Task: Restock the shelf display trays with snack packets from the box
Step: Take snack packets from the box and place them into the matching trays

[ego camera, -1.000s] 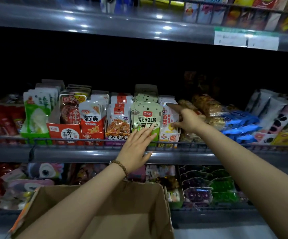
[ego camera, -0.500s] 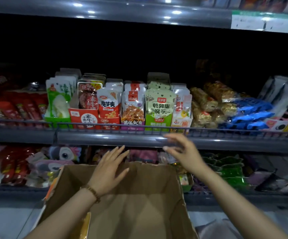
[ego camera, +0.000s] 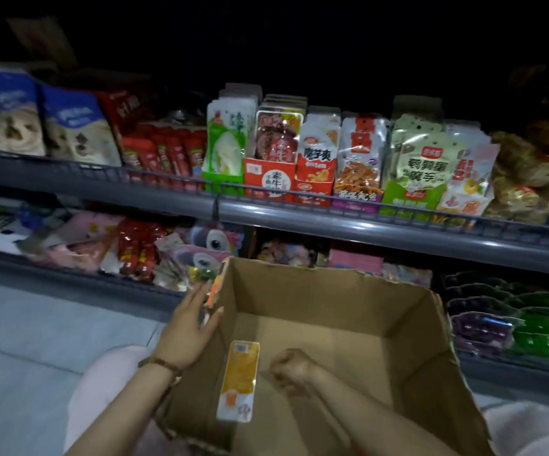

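An open cardboard box (ego camera: 408, 327) sits on my lap below the shelves. My left hand (ego camera: 186, 330) lies flat against the outside of its left wall, fingers straight. My right hand (ego camera: 291, 370) is down inside the box with its fingers curled. A yellow and white snack packet (ego camera: 238, 380) leans at the box's left inner wall, just left of that hand with a narrow gap between them. The display trays (ego camera: 268, 181) on the middle shelf stand full of upright packets, among them a green one (ego camera: 421, 166).
A wire rail (ego camera: 381, 209) runs along the middle shelf's front edge. Blue bags (ego camera: 69, 126) and red sausages (ego camera: 164, 153) fill its left end. The lower shelf holds pink and red packs (ego camera: 135, 245) and green and purple jelly cups (ego camera: 510, 320). Grey floor lies at left.
Both hands came down from the shelf to the box. My left hand moved onto the box's left wall and my right hand dropped inside it. My view swung down and left.
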`<move>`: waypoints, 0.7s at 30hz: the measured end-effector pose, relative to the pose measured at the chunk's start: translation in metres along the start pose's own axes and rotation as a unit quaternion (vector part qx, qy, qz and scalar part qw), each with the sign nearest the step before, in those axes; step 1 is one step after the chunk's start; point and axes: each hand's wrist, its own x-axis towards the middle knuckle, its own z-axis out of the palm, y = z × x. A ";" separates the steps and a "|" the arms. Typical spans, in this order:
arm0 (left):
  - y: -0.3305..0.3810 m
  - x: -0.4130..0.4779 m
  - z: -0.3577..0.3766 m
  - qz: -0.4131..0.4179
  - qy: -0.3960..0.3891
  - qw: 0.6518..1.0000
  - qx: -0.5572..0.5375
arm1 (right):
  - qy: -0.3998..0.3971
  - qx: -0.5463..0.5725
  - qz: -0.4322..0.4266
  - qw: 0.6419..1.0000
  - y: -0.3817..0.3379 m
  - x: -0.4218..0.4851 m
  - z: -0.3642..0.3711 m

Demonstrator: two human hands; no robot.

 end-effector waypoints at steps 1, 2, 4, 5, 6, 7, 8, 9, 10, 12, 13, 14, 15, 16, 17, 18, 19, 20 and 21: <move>-0.003 -0.002 0.003 -0.019 -0.011 0.998 -0.053 | 0.001 0.015 0.033 0.999 0.001 0.004 0.011; -0.003 -0.002 0.004 -0.040 -0.022 0.995 -0.094 | -0.004 0.034 0.056 0.998 0.002 0.006 0.020; -0.003 -0.003 0.009 -0.084 -0.037 0.984 -0.152 | -0.013 0.060 0.081 0.995 0.000 0.011 0.037; -0.002 -0.004 0.011 -0.103 -0.038 0.979 -0.172 | -0.017 0.073 0.092 0.993 -0.003 0.013 0.045; 0.000 -0.004 0.012 -0.120 -0.036 0.975 -0.183 | -0.019 0.091 0.101 0.991 -0.005 0.014 0.051; 0.001 -0.004 0.012 -0.132 -0.034 0.972 -0.193 | -0.017 0.109 0.105 0.988 -0.007 0.017 0.056; 0.004 -0.004 0.011 -0.142 -0.034 0.969 -0.199 | -0.010 0.123 0.105 0.987 -0.008 0.019 0.061; 0.004 -0.004 0.011 -0.151 -0.035 0.967 -0.201 | -0.005 0.132 0.105 0.986 -0.009 0.022 0.065; 0.007 -0.004 0.011 -0.156 -0.033 0.967 -0.198 | -0.005 0.139 0.104 0.985 -0.009 0.023 0.069; 0.008 -0.004 0.010 -0.164 -0.032 0.967 -0.190 | 0.000 0.142 0.094 0.985 -0.007 0.026 0.074; 0.007 -0.003 0.011 -0.165 -0.030 0.968 -0.187 | 0.008 0.135 0.084 0.987 -0.006 0.028 0.075; 0.006 -0.002 0.011 -0.168 -0.028 0.968 -0.184 | 0.016 0.129 0.073 0.989 -0.005 0.029 0.074; 0.005 -0.002 0.011 -0.169 -0.028 0.968 -0.181 | 0.021 0.127 0.065 0.990 -0.004 0.030 0.071; 0.006 -0.002 0.010 -0.165 -0.031 0.970 -0.176 | 0.027 0.122 0.058 0.990 -0.004 0.029 0.065; 0.008 -0.002 0.010 -0.158 -0.032 0.971 -0.177 | 0.034 0.119 0.049 0.991 -0.005 0.027 0.058; 0.011 -0.001 0.009 -0.152 -0.029 0.970 -0.189 | 0.043 0.121 0.034 0.991 -0.006 0.024 0.049; 0.015 -0.001 0.008 -0.148 -0.021 0.967 -0.208 | 0.050 0.126 0.008 0.991 -0.009 0.020 0.037; 0.021 0.000 0.006 -0.138 -0.013 0.966 -0.219 | 0.052 0.143 -0.027 0.988 -0.013 0.013 0.024; 0.025 0.002 0.004 -0.115 0.003 0.972 -0.203 | 0.051 0.158 -0.057 0.984 -0.019 0.004 0.011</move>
